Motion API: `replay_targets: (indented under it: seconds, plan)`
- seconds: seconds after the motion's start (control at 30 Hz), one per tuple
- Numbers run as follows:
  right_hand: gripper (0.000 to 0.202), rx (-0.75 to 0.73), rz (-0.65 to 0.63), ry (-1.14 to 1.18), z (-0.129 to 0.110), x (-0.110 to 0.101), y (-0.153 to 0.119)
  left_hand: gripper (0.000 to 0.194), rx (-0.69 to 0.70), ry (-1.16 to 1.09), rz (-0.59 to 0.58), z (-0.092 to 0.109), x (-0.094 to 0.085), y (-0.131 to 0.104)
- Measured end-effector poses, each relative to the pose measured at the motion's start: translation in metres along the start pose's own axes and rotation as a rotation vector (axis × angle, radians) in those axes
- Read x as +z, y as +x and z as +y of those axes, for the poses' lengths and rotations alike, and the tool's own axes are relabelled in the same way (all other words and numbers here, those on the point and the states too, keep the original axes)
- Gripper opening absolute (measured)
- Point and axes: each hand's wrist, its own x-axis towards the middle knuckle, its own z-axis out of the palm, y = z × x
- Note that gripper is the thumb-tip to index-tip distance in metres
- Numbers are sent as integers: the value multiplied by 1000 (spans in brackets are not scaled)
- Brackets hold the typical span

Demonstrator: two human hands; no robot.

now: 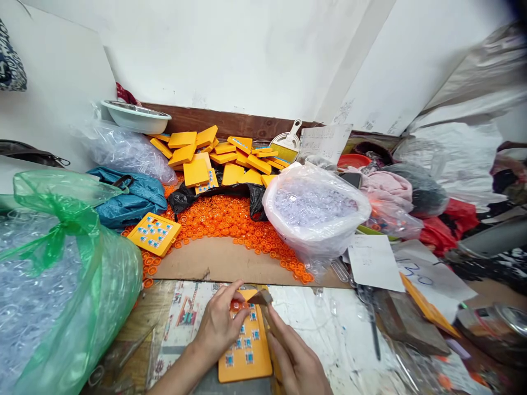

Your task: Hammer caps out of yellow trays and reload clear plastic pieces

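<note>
At the front centre, a yellow board (259, 356) with several small blue-and-white pictures lies on the worktop. My left hand (222, 315) is over its upper left part, thumb and fingers closed round a small orange ring (236, 305). From the right, my right hand (294, 359) grips a long tool (264, 299) with a brown handle; its dark, wedge-shaped tip is at the board's top edge, close to the ring. The lower fingers of my right hand are partly hidden. Beyond the hands, many orange rings (218, 216) are heaped on brown cardboard (222, 260).
Another yellow board (154, 234) lies at the left of the heap. A green bag (111, 269) of clear parts fills the left side. A white bag (317, 208) of clear pieces sits right of centre. Yellow boards (196, 171) are piled behind. Scissors (373, 323) lie at right.
</note>
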Motion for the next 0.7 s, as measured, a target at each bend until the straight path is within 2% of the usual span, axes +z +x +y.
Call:
replay_targets:
  seconds: [0.13,0.27,0.33,0.43,0.5,0.57,0.63,0.7]
  plan:
    - [39,-28,114,53,1,-1,-3,46,11,-11,15,-1,0,0]
    - [45,-96,-41,-39,-4,1,0,48,20,-19,20,0,0,0]
    - [44,-50,-91,-43,-3,5,0,51,18,-4,8,2,-3,0]
    - [40,131,-10,128,6,10,-2,54,6,49,-32,3,-11,6]
    - [48,314,113,295,14,10,-4,50,2,96,-47,2,-18,20]
    - [61,501,194,437,20,7,-3,35,15,144,-21,-2,-23,45]
    - [75,626,192,552,21,2,0,22,44,195,19,-7,-24,76]
    - [87,676,167,626,19,-2,4,18,70,253,13,-12,-21,107]
